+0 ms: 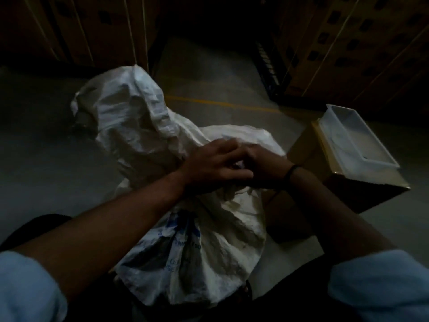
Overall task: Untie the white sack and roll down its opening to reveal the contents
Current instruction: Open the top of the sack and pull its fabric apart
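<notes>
Dimly, two hands [216, 166] [267, 168], gripping one white sack [139, 126]

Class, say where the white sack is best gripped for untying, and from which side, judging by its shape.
Probably the gathered neck, where the white sack pinches narrow above its bulging body. Come from above, one hand each side, where the left hand and right hand meet.

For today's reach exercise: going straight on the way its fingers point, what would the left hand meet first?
The left hand would probably meet the right hand first; they seem to touch above the white sack.
</notes>
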`<state>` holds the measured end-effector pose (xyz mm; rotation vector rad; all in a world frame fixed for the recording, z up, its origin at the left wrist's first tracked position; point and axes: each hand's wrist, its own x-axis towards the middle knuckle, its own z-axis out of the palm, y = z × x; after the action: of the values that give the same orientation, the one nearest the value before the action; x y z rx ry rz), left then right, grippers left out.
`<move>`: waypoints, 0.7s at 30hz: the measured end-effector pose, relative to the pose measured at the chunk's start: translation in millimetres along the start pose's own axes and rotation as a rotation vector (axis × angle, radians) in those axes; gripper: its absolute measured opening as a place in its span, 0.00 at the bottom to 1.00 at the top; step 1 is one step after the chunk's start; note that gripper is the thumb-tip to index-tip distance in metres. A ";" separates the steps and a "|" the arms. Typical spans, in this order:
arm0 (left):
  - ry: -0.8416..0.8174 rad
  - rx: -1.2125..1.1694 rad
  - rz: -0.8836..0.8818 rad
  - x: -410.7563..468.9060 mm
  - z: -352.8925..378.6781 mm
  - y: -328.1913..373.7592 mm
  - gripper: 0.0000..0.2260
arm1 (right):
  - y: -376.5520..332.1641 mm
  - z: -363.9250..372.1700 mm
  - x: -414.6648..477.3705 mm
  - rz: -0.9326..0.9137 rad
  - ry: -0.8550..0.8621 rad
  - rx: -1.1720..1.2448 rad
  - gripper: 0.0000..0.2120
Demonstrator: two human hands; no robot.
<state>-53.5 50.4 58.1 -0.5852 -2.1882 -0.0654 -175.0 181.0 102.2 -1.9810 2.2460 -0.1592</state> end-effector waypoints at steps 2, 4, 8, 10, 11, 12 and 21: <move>-0.077 -0.215 -0.355 6.8 -7.5 6.3 0.10 | -6.0 6.8 -3.0 0.069 0.062 0.041 0.17; -0.212 -0.161 -0.555 12.5 -11.8 3.4 0.20 | -8.4 7.8 -7.2 0.161 0.085 0.009 0.17; -0.679 0.150 -0.688 0.6 -35.4 -19.7 0.36 | -7.7 14.8 -15.2 0.282 0.136 -0.182 0.26; -0.843 0.187 -0.694 -18.0 -45.2 -22.3 0.34 | -15.3 24.7 -22.1 0.301 0.195 -0.278 0.25; -0.851 0.174 -0.679 -24.4 -48.7 -19.5 0.30 | -21.0 30.1 -26.0 0.294 0.226 -0.311 0.24; -0.802 0.150 -0.663 -28.5 -50.9 -14.6 0.25 | -25.7 35.0 -29.3 0.282 0.267 -0.335 0.24; -0.562 0.297 -0.562 -46.1 -36.7 45.2 0.28 | -55.9 54.5 -42.2 0.162 0.269 0.233 0.43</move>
<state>17.3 63.8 39.9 0.2240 -2.7785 0.1425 -105.6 216.6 59.8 -1.7374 2.4022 -0.6720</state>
